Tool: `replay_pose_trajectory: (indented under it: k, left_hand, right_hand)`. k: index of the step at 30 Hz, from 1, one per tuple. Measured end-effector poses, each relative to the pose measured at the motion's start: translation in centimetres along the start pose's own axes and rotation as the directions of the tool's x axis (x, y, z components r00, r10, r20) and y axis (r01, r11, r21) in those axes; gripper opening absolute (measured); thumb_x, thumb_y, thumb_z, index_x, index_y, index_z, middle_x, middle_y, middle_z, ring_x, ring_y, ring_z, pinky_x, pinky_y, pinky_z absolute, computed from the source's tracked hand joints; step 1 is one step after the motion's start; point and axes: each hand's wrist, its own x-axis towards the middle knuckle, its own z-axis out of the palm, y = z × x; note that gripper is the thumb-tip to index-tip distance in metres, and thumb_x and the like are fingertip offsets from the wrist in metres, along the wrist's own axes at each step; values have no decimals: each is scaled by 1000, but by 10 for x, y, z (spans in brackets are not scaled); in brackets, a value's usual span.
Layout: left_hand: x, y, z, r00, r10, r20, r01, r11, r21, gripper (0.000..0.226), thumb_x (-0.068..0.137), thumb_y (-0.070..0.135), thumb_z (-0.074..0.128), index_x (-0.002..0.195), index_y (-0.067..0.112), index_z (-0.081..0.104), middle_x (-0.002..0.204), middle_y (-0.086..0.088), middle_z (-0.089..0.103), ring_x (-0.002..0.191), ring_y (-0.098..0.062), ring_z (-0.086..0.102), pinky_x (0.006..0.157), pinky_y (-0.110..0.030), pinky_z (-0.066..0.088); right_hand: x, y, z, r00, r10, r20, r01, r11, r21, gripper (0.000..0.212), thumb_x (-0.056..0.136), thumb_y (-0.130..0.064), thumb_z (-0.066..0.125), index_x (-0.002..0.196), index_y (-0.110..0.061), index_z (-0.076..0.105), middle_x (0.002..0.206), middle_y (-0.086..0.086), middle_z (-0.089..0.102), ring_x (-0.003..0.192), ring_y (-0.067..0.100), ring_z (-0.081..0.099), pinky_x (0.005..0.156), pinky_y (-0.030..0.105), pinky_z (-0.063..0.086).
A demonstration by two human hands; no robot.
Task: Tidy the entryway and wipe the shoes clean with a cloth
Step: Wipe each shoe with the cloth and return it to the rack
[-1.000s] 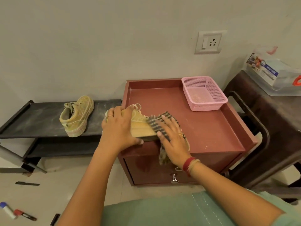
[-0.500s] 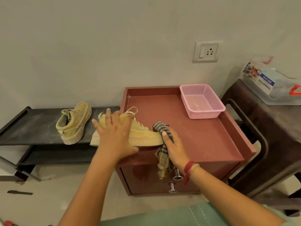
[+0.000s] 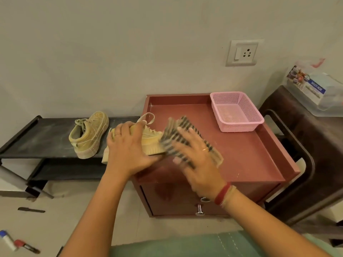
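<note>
Maroon worktop, pale wall. One basket; one cloth beneath the flat right hand; shelf shoe plus the left hand's gripped shoe makes two.

The shoes are yellow, the cloth dark-striped, the basket pink, the cabinet maroon.

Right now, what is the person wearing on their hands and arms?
Both forearms are bare, no sleeves showing. The left hand wears a thin pale metal ring. The right hand, blurred, has a thin gold-coloured ring, and its wrist carries a red band beside a pale thread band.
</note>
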Motion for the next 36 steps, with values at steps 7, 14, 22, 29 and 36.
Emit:
replay_pose_trajectory:
  k: [7, 14, 22, 29, 36]
  left_hand:
    - [-4, -11, 0, 997, 43, -68, -51, 991, -121, 110, 53, 97, 36, 130, 20, 49, 122, -10, 48, 117, -33, 44, 98, -58, 37]
    - [-6, -19, -3, 997, 36, -70, -51, 974, -221, 106, 53, 94, 44, 130, 21, 50, 123, -6, 45, 117, -28, 43, 97, -56, 38]
    - [-8, -27, -3, 992, 74, -104, -100, 955, -281, 105, 53, 91, 51, 130, 20, 51, 122, -6, 45, 115, -26, 44, 95, -52, 41]
    - [-9, -20, -2, 979, 159, -126, -186, 954, -237, 106, 55, 82, 58, 139, 22, 36, 128, -5, 46, 122, -27, 43, 104, -57, 31]
    - [1, -15, 8, 960, 278, 21, -278, 961, 6, 64, 72, 77, 43, 118, 36, 55, 127, -7, 55, 122, -34, 46, 99, -63, 31]
  right_hand:
    - [14, 0, 9, 992, 124, -29, -120, 988, 96, 41, 94, -53, 33, 135, -48, 33, 151, -15, 23, 145, 18, 8, 118, 46, 13]
    - [24, -3, 5, 990, 139, -28, -133, 979, 154, 41, 95, -53, 33, 133, -41, 41, 149, -4, 31, 140, 20, 25, 113, 53, 24]
    - [35, -9, 4, 954, 297, -30, -256, 867, 428, 23, 92, -39, 44, 112, -36, 56, 127, 0, 51, 120, 9, 48, 102, 27, 38]
    - [25, -28, -7, 969, 173, -176, -109, 940, 324, 34, 91, -42, 44, 124, -39, 51, 140, 4, 41, 130, 18, 41, 108, 36, 37]
    - [5, 17, 13, 997, 9, 75, 13, 961, -278, 46, 90, -38, 39, 135, -48, 35, 146, 2, 37, 140, 28, 24, 111, 49, 24]
